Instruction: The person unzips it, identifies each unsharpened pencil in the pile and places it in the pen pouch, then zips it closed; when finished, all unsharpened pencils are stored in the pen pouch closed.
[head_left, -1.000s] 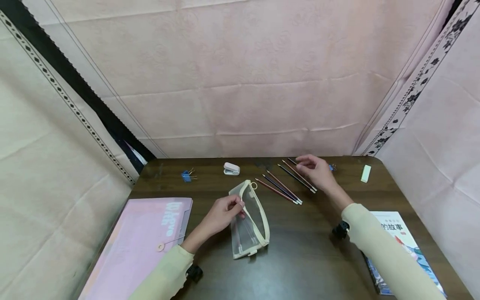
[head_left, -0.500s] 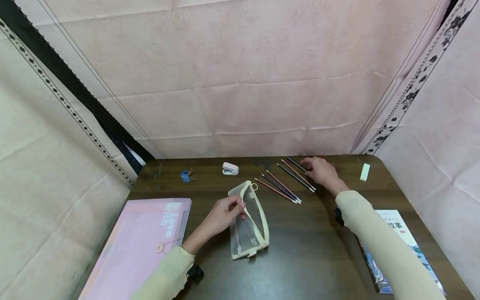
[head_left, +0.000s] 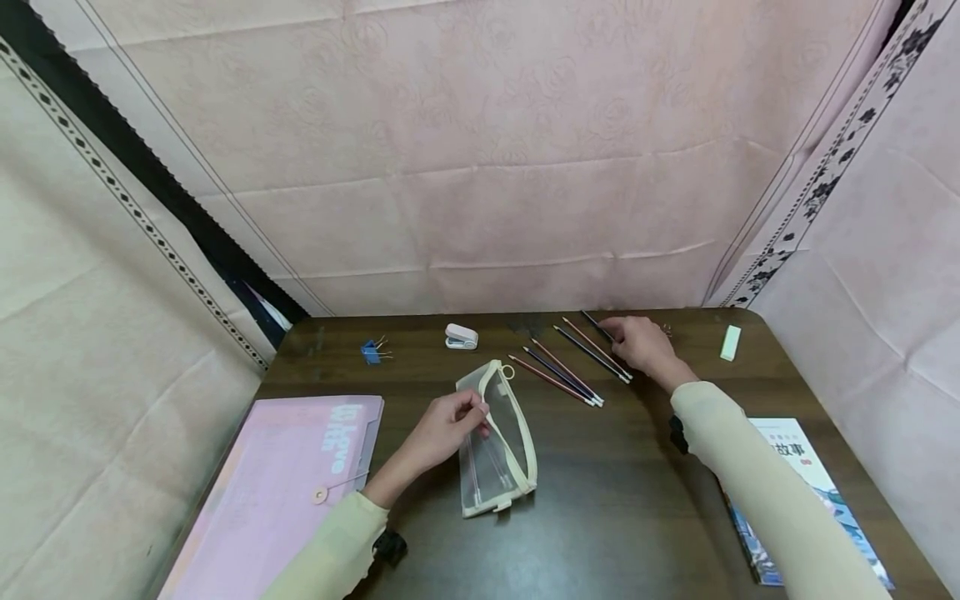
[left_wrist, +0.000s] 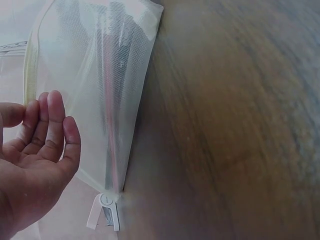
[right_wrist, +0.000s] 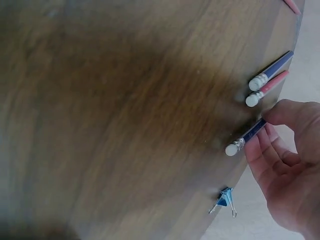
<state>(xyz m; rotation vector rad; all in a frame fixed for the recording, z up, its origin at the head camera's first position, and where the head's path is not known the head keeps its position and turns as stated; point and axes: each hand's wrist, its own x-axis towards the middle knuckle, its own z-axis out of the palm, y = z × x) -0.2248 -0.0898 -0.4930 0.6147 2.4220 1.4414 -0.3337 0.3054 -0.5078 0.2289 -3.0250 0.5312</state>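
My left hand (head_left: 446, 429) pinches the cream zip edge of a see-through mesh pencil pouch (head_left: 480, 479), which gapes along its top. Through the mesh in the left wrist view, a pink pencil (left_wrist: 110, 105) and a dark one show inside. At the back of the desk my right hand (head_left: 647, 346) pinches a dark pencil (right_wrist: 250, 134) between thumb and fingers, its white eraser end toward the wrist camera. Left of that hand lie several more pencils (head_left: 558, 375) in dark and red-brown colours, fanned out. In the right wrist view a dark-blue pencil (right_wrist: 272, 70) and a red pencil (right_wrist: 272, 86) lie close by.
A blue binder clip (head_left: 371, 352) and a white stapler (head_left: 461, 337) stand at the back left, another blue binder clip (right_wrist: 225, 198) beside the right hand. A pale green eraser (head_left: 731, 342) lies back right. A purple folder (head_left: 300, 467) and a book (head_left: 787, 450) flank the sides.
My right hand has moved slightly right and down onto the rearmost dark pencil and now pinches it; the pencil has shifted a little. The left hand keeps its hold on the pouch.
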